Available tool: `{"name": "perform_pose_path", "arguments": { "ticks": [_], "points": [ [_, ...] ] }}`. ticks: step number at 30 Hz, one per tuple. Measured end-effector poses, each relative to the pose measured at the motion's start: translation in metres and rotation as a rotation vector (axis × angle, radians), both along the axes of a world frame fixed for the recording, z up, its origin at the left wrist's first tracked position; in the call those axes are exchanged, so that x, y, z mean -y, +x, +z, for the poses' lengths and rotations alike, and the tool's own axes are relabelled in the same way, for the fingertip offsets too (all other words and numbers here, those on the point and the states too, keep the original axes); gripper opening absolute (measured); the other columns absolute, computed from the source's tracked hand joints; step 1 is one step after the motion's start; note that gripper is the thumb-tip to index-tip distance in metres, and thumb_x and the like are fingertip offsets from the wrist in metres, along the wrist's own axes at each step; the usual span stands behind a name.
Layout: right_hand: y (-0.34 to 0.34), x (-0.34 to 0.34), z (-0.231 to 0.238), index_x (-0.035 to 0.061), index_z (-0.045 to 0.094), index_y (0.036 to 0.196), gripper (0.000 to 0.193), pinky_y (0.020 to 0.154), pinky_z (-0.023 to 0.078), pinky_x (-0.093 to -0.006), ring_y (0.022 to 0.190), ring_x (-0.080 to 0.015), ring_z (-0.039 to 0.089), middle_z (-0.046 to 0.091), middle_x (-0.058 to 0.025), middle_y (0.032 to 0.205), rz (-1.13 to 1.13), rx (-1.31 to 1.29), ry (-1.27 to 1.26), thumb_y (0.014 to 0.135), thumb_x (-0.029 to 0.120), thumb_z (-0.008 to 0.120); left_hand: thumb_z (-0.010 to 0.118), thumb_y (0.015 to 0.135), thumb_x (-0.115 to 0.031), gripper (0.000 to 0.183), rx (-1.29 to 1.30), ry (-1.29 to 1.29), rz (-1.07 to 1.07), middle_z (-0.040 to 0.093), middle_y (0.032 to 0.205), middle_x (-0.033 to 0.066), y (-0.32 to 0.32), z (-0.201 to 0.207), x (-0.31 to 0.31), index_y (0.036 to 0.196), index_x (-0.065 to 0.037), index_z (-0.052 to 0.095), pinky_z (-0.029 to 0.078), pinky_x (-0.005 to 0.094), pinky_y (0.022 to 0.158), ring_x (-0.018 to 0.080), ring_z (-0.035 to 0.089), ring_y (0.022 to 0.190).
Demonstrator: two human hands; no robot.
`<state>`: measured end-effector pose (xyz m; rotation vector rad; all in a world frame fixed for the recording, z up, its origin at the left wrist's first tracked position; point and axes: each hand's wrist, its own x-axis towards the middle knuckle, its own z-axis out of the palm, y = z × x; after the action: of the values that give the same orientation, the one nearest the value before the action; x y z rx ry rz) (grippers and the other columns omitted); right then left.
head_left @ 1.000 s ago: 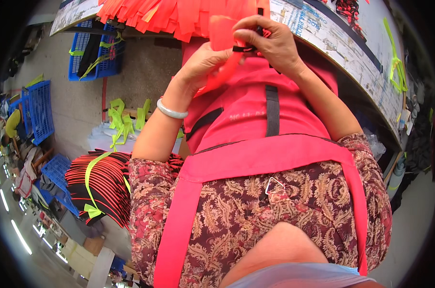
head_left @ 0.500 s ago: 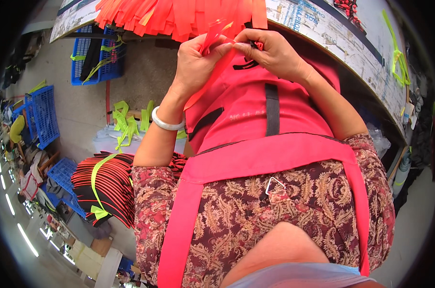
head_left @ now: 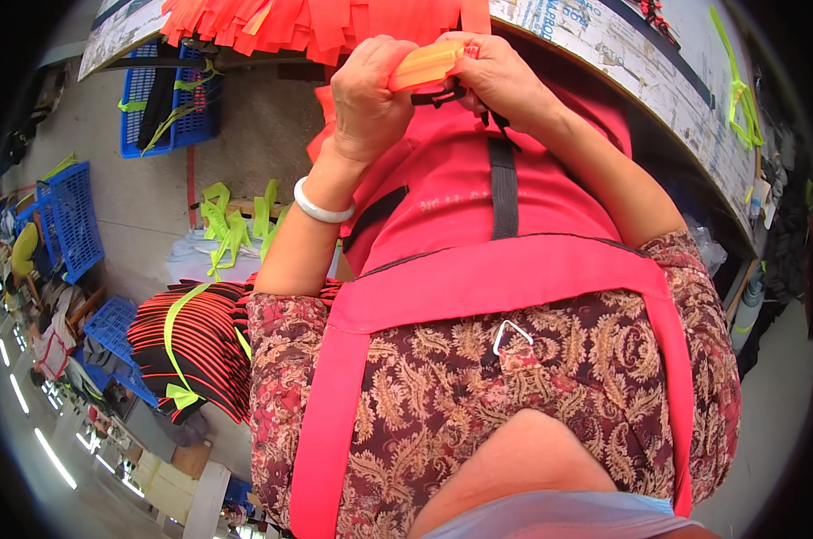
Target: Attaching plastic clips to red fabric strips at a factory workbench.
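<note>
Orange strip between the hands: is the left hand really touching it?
Touching. The head view shows the left hand curled around the orange strip, with no gap between them.

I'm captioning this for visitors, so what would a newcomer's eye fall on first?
Probably the bright red apron in the middle. Over its far end, the left hand and right hand hold an orange strip between them; at the top, an orange fringe hangs off the table.

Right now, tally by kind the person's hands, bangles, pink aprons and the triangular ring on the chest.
Hands: 2 (left hand, right hand)
Bangles: 1 (white bangle)
Aprons: 1 (pink apron)
Rings: 1 (triangular ring)
Total: 5
</note>
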<state>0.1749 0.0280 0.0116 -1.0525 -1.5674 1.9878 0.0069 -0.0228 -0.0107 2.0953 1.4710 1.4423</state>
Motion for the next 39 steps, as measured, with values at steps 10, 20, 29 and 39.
{"name": "perform_pose_path", "arguments": {
  "ticks": [10,20,29,39],
  "points": [
    [-0.009,-0.001,-0.008,0.0035,0.062,0.085,0.016,0.041,0.035,-0.0230,0.046,-0.0055,0.044,0.051,0.0010,0.057,-0.048,0.095,0.235,0.089,0.015,0.051,0.057,0.072,0.009,0.019,-0.060,-0.017,0.050,0.058,0.074,0.0109,-0.002,-0.010,-0.004,0.086,-0.002,0.061,0.047,0.0303,0.061,0.0256,0.060,0.067],
    [-0.008,-0.004,-0.025,0.0073,0.064,0.086,0.020,0.040,0.034,-0.0216,0.048,-0.0048,0.045,0.054,0.0017,0.062,-0.016,0.055,0.056,0.091,0.024,0.054,0.062,0.090,-0.013,0.012,0.449,-0.405,0.012,0.061,0.078,-0.0007,0.010,0.011,0.002,0.089,-0.001,0.062,0.046,0.0230,0.061,0.0066,0.056,0.071],
    [-0.004,-0.026,-0.003,0.0091,0.055,0.090,0.015,0.040,0.029,-0.0188,0.045,-0.0056,0.037,0.049,0.0030,0.065,-0.237,-0.495,-0.418,0.094,0.024,0.054,0.067,0.084,-0.007,0.015,0.812,-0.982,-0.270,0.060,0.076,-0.0007,0.020,0.013,0.011,0.098,-0.002,0.066,0.042,0.0205,0.058,0.0053,0.053,0.066],
    [0.049,-0.064,0.015,0.0081,0.061,0.084,0.022,0.044,0.036,-0.0182,0.049,-0.0032,0.043,0.055,0.0034,0.068,-0.089,-0.318,0.001,0.090,0.029,0.060,0.071,0.082,-0.010,0.011,0.737,-0.883,-0.174,0.063,0.073,-0.0014,0.004,0.006,0.016,0.083,0.001,0.068,0.045,0.0214,0.061,0.0051,0.055,0.067]
  ]
}}
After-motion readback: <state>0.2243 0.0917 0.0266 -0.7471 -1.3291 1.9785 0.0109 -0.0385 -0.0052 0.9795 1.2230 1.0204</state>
